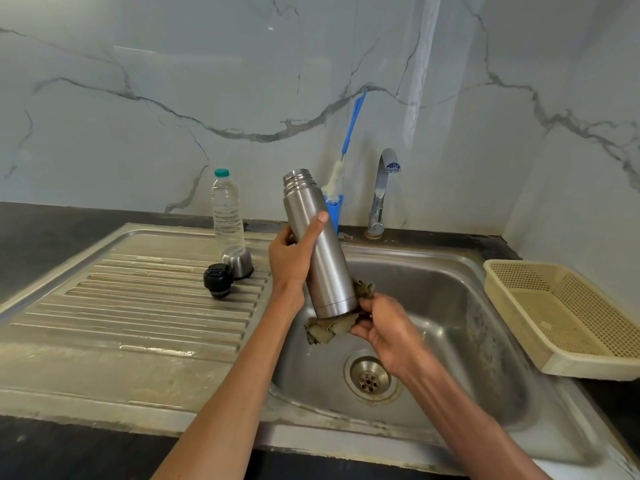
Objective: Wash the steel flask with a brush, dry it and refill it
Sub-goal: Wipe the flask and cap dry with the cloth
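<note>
My left hand point(292, 261) grips the open steel flask point(320, 244) tilted over the sink point(450, 271) while my right hand point(384, 327) pinches a cloth point(329, 329) against its base, drying it.

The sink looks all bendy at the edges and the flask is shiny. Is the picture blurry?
In the head view, the wide lens curves the sink rim and counter edges; that is distortion, not blur. The flask, gripped by the left hand, is sharp with soft streaks of glare. The right hand holding the cloth is sharp too. The lighting is even, with faint shadows.
</note>
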